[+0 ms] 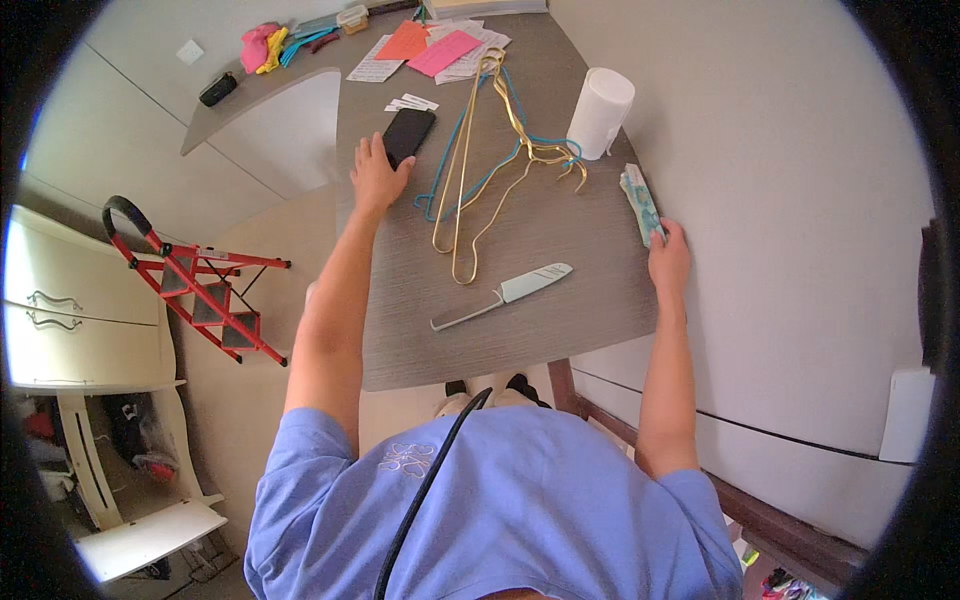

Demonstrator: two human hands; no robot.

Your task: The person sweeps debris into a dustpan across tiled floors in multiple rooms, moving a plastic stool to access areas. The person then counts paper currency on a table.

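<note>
Phone (408, 133) lies dark and flat by the tabletop's (560, 300) left edge, your left hand (374, 177) resting spread beside it, gripping nothing. Your right hand's fingers (668, 240) touch the teal packet (640, 203) at the right edge; a nudge could tip either off.

Left hand (375, 176) rested on grey counter (560, 300), fingertips touching black phone (408, 134). Right hand (668, 258) touched banknote bundle (641, 203). Hangers (480, 150), knife (502, 296) lay between.
</note>
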